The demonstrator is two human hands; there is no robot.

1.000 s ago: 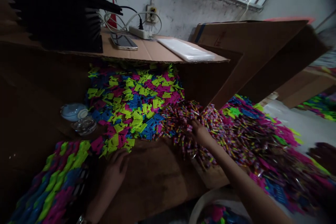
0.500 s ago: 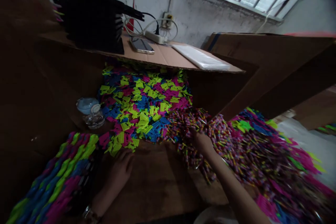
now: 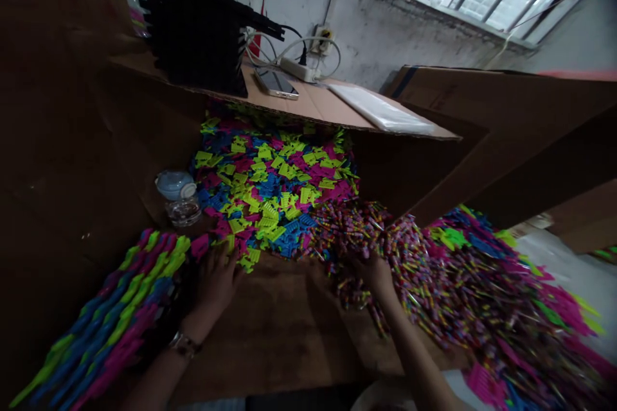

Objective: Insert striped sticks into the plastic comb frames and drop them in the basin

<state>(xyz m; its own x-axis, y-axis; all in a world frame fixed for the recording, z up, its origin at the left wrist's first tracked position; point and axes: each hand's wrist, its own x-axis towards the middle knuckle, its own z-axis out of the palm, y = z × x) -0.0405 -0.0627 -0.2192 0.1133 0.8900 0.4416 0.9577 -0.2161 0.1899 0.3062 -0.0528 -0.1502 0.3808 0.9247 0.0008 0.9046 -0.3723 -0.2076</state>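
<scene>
My left hand (image 3: 218,279), with a watch or bracelet on its wrist, lies at the near edge of a heap of flat plastic pieces (image 3: 270,186) in yellow-green, pink and blue. Its fingers are stretched out and apart, the tips by a few of these pieces. My right hand (image 3: 376,274) reaches into a pile of small, shiny, multicoloured stick-like pieces (image 3: 409,263). Its fingers are dark and partly sunk among them, so whether they grip anything is hidden. Neat rows of coloured plastic pieces (image 3: 116,308) are stacked left of my left hand.
A clear container with a bluish lid (image 3: 176,186) stands left of the heap. Above it, a cardboard shelf (image 3: 318,106) carries a phone (image 3: 277,83), a power strip (image 3: 297,69), a plastic packet (image 3: 380,109) and a black stack (image 3: 193,32). Cardboard walls (image 3: 482,96) rise at right.
My left hand has moved forward towards the heap, its fingers more spread. My right hand stays in the pile, slightly lower. The view has shifted a little.
</scene>
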